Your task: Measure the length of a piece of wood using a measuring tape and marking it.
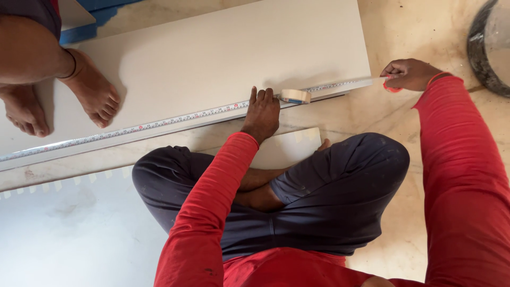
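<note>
Two hands hold the tape measure [159, 124] along the white board [212, 58] edge: my left hand [262, 112] presses it flat, fingers spread; my right hand [406, 73] pinches its end. Keep it taut.

Left hand [261, 111]: arm in red sleeve stretched forward, palm down, fingers extended and pressed flat. Right hand [408, 74]: arm in red sleeve reaching out to the side, fingers curled in a pinch. Legs crossed, seated.
</note>
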